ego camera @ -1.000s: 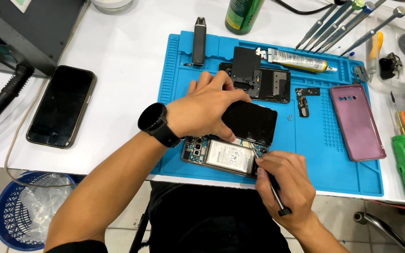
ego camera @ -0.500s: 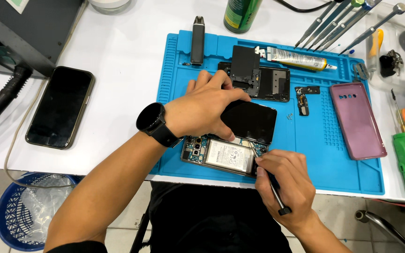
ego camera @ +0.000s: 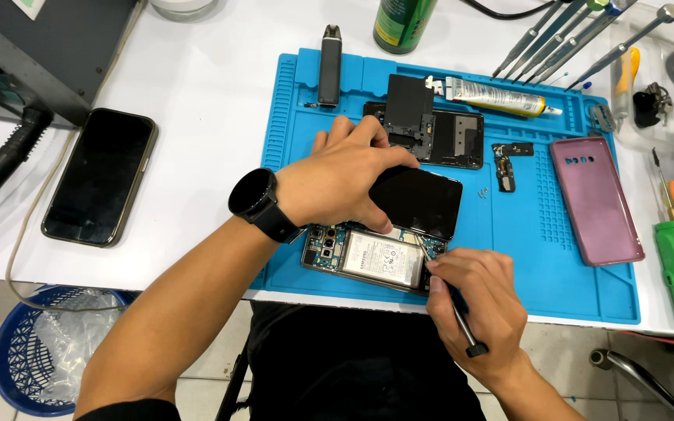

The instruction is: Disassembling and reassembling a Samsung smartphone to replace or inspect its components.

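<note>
Two hands work over one opened phone (ego camera: 372, 257) at the near edge of the blue mat (ego camera: 555, 257). The right hand (ego camera: 477, 300) has its grip closed around a thin dark tool (ego camera: 458, 316), whose tip touches the lower right corner of the phone, beside the white battery (ego camera: 380, 257). The left hand (ego camera: 337, 179), with a black watch (ego camera: 255, 203) on the wrist, grips the black screen panel (ego camera: 423, 201) and holds it tilted up above the phone. Just behind lie a black back part (ego camera: 446, 136) and a glue tube (ego camera: 497, 95). To the right, well apart, a purple cover (ego camera: 596, 199) lies on the mat, with bare mat between. On the white desk (ego camera: 196, 101) at left rests a dark phone (ego camera: 101, 175).
</note>
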